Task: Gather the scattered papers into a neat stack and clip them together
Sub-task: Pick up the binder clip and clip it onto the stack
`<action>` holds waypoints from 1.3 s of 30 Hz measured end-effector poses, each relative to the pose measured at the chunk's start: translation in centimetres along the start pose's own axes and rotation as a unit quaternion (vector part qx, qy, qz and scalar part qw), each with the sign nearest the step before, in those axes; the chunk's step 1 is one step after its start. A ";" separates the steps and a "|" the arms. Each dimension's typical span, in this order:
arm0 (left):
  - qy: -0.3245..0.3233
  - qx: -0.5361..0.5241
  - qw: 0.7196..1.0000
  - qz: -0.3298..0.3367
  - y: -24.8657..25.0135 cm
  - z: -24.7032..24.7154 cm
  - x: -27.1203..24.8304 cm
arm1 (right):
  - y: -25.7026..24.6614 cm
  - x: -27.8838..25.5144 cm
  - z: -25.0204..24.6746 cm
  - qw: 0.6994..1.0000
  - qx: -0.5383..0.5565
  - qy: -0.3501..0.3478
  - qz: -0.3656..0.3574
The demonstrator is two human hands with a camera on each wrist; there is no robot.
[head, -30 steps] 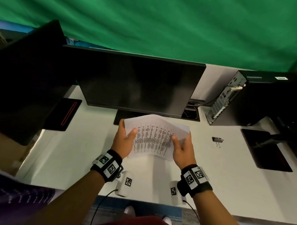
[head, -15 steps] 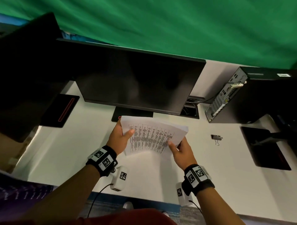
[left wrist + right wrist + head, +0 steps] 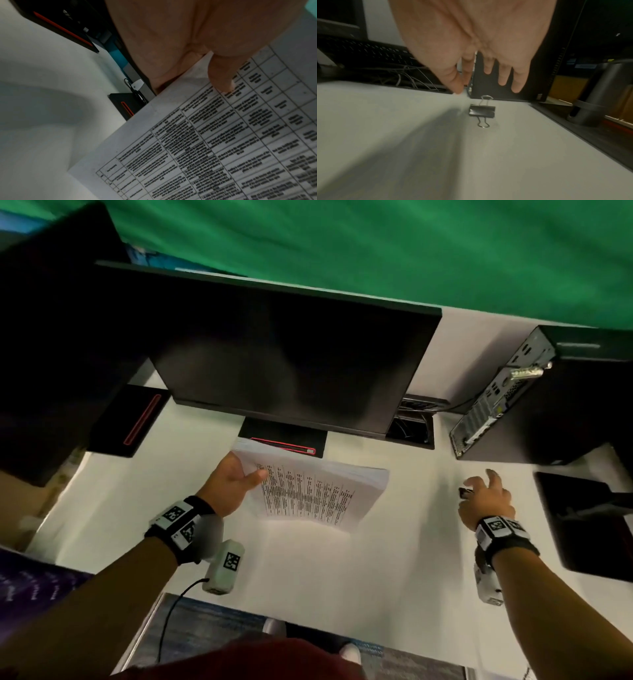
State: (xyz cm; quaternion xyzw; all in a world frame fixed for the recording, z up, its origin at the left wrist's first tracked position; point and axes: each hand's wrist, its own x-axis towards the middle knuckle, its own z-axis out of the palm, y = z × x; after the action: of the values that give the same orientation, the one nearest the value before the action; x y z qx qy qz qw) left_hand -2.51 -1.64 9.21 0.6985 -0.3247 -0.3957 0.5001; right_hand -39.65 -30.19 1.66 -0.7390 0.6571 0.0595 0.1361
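A stack of white papers [image 3: 318, 491] printed with a table hangs above the white desk [image 3: 308, 570], held at its left edge by my left hand [image 3: 236, 484]. In the left wrist view the thumb [image 3: 221, 75] presses on the top sheet of the papers [image 3: 214, 142] and the fingers are hidden beneath. My right hand [image 3: 483, 491] hovers with spread fingers over a black binder clip [image 3: 464, 492] on the desk, right of the papers. In the right wrist view the clip [image 3: 482, 111] lies flat just below the fingertips [image 3: 516, 86], untouched.
A dark monitor [image 3: 291, 361] stands behind the papers, its base [image 3: 284, 438] just beyond them. A black computer tower [image 3: 534, 395] stands at the back right, close behind the clip. Another monitor base [image 3: 589, 518] lies at the right, and a black pad [image 3: 130, 422] at the left.
My right hand has let go of the papers and moved right to above the binder clip. The left hand alone now holds the stack, lower and flatter.
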 end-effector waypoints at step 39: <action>-0.044 0.019 0.999 0.002 1.6 -0.6 -0.1 | -11.5 -16.0 -10.7 0.636 0.764 0.004 -0.107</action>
State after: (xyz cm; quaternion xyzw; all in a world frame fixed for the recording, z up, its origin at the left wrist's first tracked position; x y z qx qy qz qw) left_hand -2.12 -1.79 10.88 0.6888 -0.3553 -0.4189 0.4732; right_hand -31.30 -16.79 17.61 -0.4365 0.3853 -0.4816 0.6550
